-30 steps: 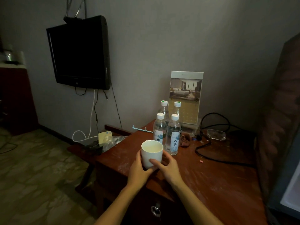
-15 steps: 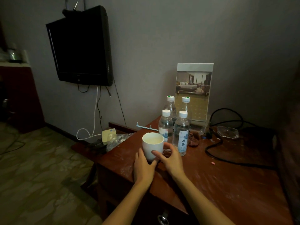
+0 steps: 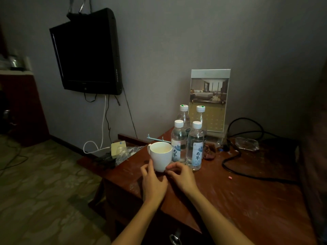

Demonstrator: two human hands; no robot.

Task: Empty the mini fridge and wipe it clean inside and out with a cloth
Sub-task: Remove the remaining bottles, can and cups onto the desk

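Observation:
A white mug [image 3: 161, 156] stands on the brown wooden table [image 3: 238, 200], its handle turned to the left. Both my hands lie just in front of it. My left hand [image 3: 153, 183] has its fingertips against the mug's lower left side. My right hand [image 3: 180, 175] sits by the mug's base on the right with its fingers loosely curled, holding nothing. Several clear water bottles [image 3: 195, 147] with white caps stand right behind the mug. The mini fridge and a cloth are not in view.
A framed hotel card [image 3: 208, 101] leans on the wall behind the bottles. A black cable [image 3: 235, 156] loops over the table's right part beside a glass ashtray [image 3: 246, 144]. A dark TV [image 3: 86, 53] hangs at left. A lower shelf holds a plastic bag [image 3: 127, 152].
The mug has been moved forward and set by the bottles. Both hands have loosened their hold and drawn back a little. The camera turned left, so the fridge edge left the view.

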